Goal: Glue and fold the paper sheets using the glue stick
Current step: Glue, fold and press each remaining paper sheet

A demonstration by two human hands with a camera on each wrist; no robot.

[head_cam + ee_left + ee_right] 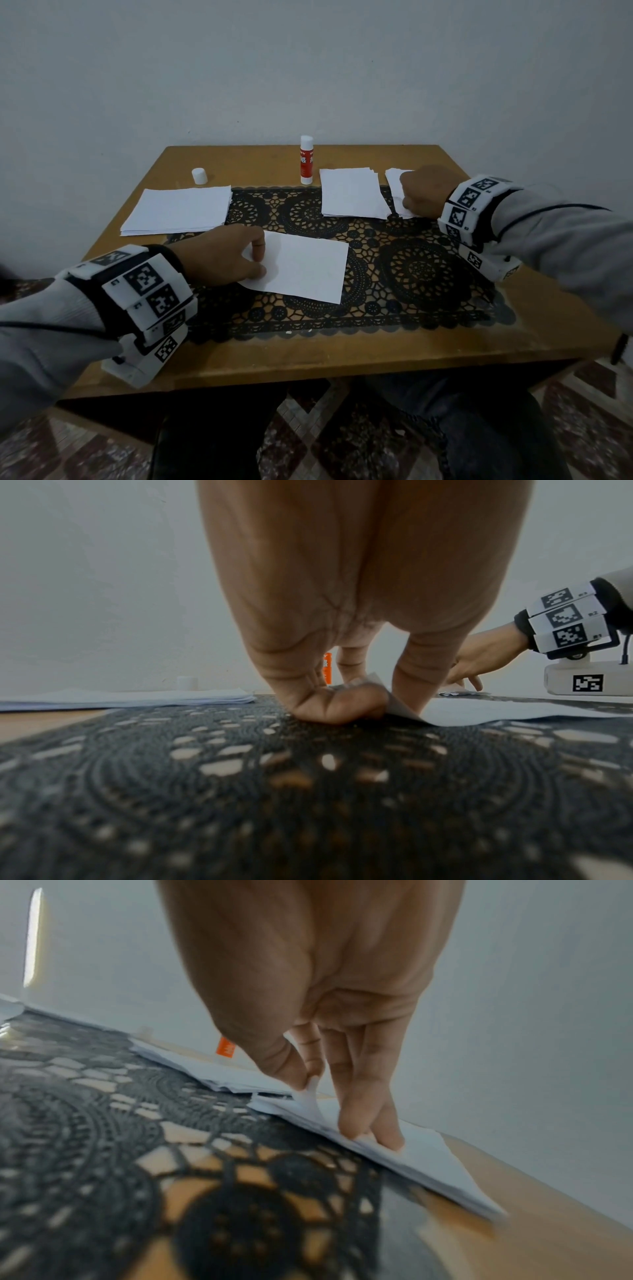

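Fetching sheets | left hand (219, 255) pinches flat white paper sheet (301, 267) | right hand (426, 192) pinches small white paper stack (394, 1139) | next: uncapped red-white glue stick (306, 159)

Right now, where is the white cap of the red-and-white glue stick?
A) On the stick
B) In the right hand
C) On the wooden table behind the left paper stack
C: the white cap stands alone on the wooden table, behind the left paper stack, apart from the upright glue stick.

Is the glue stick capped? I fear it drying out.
Uncapped: the glue stick stands upright, while its white cap sits apart on the table.
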